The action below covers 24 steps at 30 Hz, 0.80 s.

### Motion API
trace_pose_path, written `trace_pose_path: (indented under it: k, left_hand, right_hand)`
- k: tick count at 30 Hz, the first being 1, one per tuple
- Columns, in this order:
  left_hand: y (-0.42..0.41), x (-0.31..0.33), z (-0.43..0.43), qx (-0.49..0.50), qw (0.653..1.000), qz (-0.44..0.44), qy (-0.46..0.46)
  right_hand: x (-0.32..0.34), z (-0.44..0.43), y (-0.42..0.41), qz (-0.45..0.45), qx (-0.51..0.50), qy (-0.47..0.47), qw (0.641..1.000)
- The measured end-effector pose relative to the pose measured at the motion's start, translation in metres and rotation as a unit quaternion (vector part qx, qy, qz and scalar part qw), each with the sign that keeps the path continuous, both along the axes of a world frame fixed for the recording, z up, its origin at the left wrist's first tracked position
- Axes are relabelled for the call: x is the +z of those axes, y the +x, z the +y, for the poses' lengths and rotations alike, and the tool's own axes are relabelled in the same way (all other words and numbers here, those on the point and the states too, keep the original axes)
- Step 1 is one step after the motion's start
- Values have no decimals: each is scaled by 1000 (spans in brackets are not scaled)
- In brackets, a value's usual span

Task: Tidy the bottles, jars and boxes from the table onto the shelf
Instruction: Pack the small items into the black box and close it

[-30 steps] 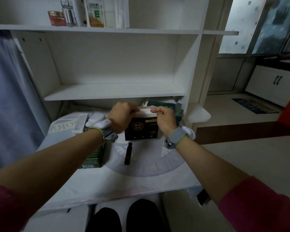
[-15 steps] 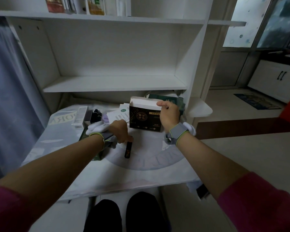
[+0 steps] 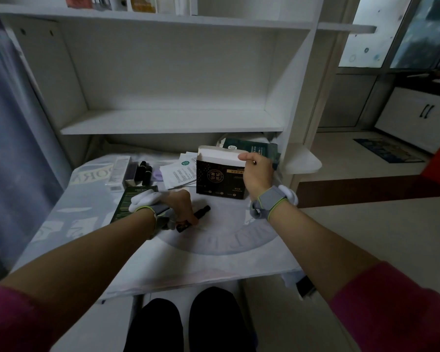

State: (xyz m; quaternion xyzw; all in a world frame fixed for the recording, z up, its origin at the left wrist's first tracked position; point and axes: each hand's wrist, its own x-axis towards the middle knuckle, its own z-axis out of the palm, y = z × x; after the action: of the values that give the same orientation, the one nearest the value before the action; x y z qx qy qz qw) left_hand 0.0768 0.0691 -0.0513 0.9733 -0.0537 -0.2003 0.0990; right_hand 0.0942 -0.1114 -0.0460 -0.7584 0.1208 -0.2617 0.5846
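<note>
Fingers of my left hand point(image 3: 180, 205) curl round a slim black tube point(image 3: 202, 211) low over the table point(image 3: 163, 265), one end poking out up and to the right, the other showing under my palm; I cannot tell whether the tube is touching the cloth or just off it. My right hand point(image 3: 256, 177) pinches the top right corner of the black box point(image 3: 217, 180), thumb on the near side of its raised white flap, and the box stands upright on the table near the middle, its top open. Just left of my left wrist lies a dark green box point(image 3: 127, 201), flat, partly under the white pod on my wristband. Beyond it sit a long pale carton point(image 3: 119, 171) and a couple of small dark tubes point(image 3: 143, 170) side by side. Folded paper leaflets point(image 3: 178, 172) lie touching the black box's left side, and a teal packet point(image 3: 252, 148) leans behind it against the shelf's upright. The lower board of the shelf point(image 3: 170, 123) runs above the table's back edge; the board above holds several bottles and jars point(image 3: 137, 3), cut off by the frame.
</note>
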Motion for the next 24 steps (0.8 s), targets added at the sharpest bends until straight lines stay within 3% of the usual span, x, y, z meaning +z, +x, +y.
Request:
trace_pose_path:
  k: [4,9,11,13,15,16,18,21,24]
  left_hand:
    - [2,1,4,-29,999,6,-12]
    - [5,19,12,-48,981,-25,-186]
    - [5,31,12,-33,938,-54,-340]
    - [4,46,9,0,872,-102,-479]
    - [2,61,7,17,825,-150,-545]
    - [1,68,6,18,816,-172,-551]
    - [2,77,7,11,833,-221,-508]
    - [9,75,11,-24,880,-314,-356]
    - [10,69,14,-34,902,-356,-240]
  right_hand:
    - [0,-1,1,1,3,3,1000]
    - [2,0,1,-4,6,-2,1000]
    - [4,3,2,-6,12,-1,1000]
    - [6,7,2,-5,30,8,1000]
    - [7,12,2,-7,51,11,999]
    - [7,14,3,-7,64,10,998]
    - [9,18,2,-5,86,11,996]
    - [9,22,2,-11,101,-3,995]
    - [9,23,2,-9,108,-19,994]
